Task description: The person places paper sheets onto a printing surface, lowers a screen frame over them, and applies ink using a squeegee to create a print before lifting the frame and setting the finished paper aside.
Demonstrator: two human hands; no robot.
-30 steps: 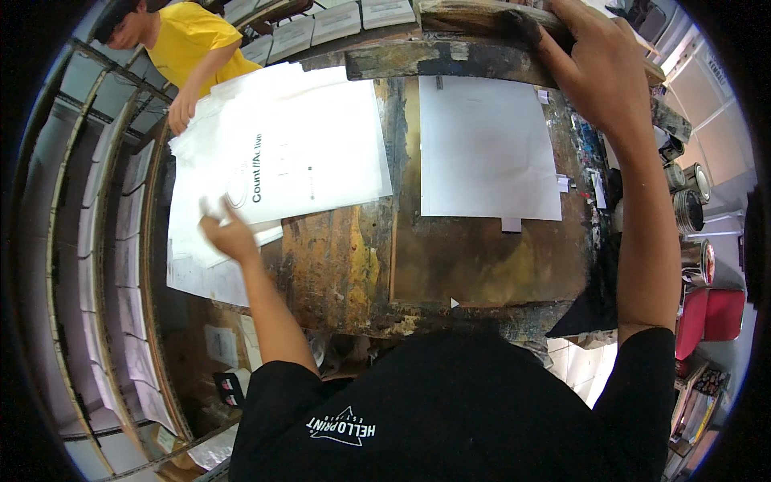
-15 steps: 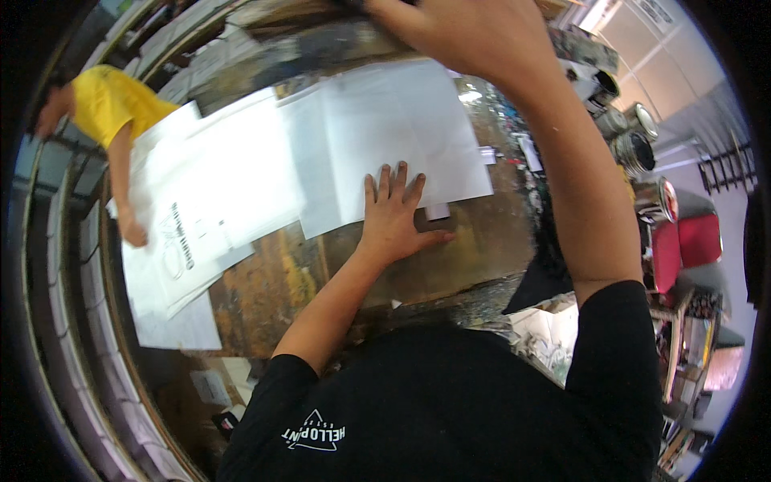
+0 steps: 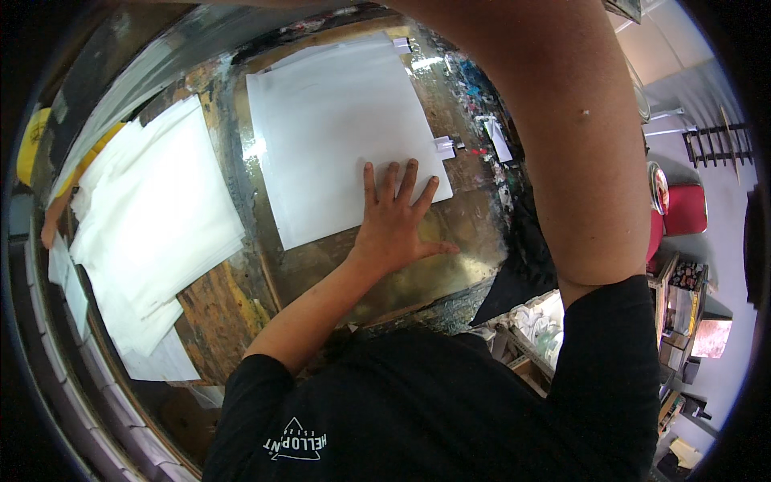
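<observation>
My left hand [image 3: 391,210] lies with fingers spread on the near right corner of a smooth white sheet [image 3: 337,128], its thumb resting on the table beyond the sheet's edge. The sheet lies flat on a paint-stained board [image 3: 353,273]. Two small pale tabs [image 3: 444,147] sit along its right edge. My right arm [image 3: 594,161] stretches up and over the far side; its hand is outside the picture. To the left lies a stack of white sheets [image 3: 161,217], spread unevenly. A long greyish framed panel [image 3: 152,72] slants across the far left, above the stack.
Another person's yellow sleeve [image 3: 34,145] shows partly behind the panel. Dark cloth [image 3: 522,281] hangs at the table's right edge. Farther right stand a red chair [image 3: 687,210] and shelves with clutter [image 3: 683,321]. A rack with pale layers [image 3: 72,353] runs down the left.
The white sheet now lies square on the board, apart from the stack. My right hand has left the picture at the top. The slanted panel has come into view; the other person is mostly hidden.
</observation>
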